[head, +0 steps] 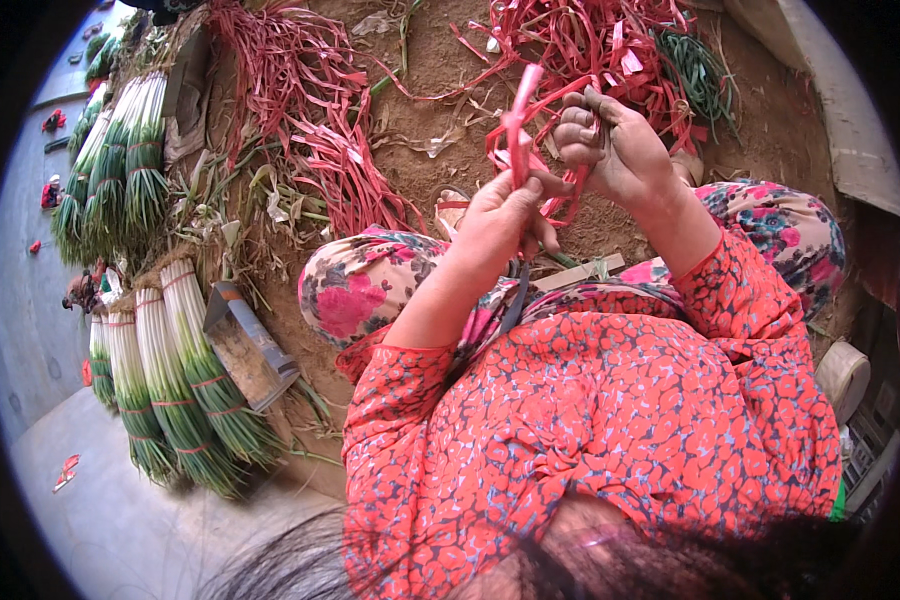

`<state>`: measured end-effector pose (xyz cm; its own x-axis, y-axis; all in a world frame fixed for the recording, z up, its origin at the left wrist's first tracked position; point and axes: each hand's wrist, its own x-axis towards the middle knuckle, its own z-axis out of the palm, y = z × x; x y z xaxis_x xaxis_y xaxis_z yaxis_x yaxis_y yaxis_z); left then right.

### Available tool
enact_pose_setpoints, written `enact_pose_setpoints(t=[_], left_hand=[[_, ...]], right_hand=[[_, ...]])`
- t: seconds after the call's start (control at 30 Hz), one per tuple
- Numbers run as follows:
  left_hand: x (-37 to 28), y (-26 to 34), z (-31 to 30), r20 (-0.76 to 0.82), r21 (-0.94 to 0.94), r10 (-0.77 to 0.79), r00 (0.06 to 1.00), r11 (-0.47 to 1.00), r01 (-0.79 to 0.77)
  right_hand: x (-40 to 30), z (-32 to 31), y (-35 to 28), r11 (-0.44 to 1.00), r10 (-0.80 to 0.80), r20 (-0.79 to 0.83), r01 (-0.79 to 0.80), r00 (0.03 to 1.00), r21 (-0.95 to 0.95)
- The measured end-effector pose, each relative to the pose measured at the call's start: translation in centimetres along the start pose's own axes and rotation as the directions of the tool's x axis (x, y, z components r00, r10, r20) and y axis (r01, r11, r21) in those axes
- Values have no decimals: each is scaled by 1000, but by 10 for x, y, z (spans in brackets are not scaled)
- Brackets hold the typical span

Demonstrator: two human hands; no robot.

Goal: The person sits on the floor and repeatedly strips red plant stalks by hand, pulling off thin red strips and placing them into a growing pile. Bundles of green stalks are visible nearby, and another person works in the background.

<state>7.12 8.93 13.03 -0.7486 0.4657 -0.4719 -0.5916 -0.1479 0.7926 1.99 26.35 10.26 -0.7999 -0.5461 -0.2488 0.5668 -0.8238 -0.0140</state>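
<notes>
Before my lap, my left hand (pixel 506 214) grips a flat red plastic strip (pixel 521 120) between thumb and fingers, one end sticking up above the fist. Close by on the right, my right hand (pixel 619 146) is raised with curled fingers pinching more red strip, which hangs in loops between the two hands. Just beyond the right hand lies a large tangled heap of red strips (pixel 570 37). Another long bunch of red strips (pixel 285 82) spreads over the soil at the upper left.
Tied bundles of green onions lie at the far left, an upper group (pixel 124 161) and a lower group (pixel 169 375). A bent sheet-metal piece (pixel 251 345) stands beside them. Dark green leaves (pixel 697 75) lie at the upper right. Onion scraps (pixel 270 202) litter the soil near my knee.
</notes>
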Motion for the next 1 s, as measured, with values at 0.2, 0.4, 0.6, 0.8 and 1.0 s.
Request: enact_pose_setpoints(t=[0.2,0.4,0.6,0.8,1.0], left_hand=[[8,-19,10,-60,-9,9,998,1000,-10],[16,-11,17,-45,16,77,996,997,-77],[17,-15,10,-102,-34,15,995,999,-18],[17,-15,4,-115,-20,26,993,999,-28],[20,-19,4,-136,104,248,959,967,-235]], right_hand=[[6,8,3,984,-63,79,49,995,174],[13,8,9,961,-41,78,18,996,278],[17,-9,-9,968,-234,-49,238,971,79],[1,-6,-18,959,-283,-109,284,953,-5],[-9,-6,-17,952,-273,-46,263,961,-157]])
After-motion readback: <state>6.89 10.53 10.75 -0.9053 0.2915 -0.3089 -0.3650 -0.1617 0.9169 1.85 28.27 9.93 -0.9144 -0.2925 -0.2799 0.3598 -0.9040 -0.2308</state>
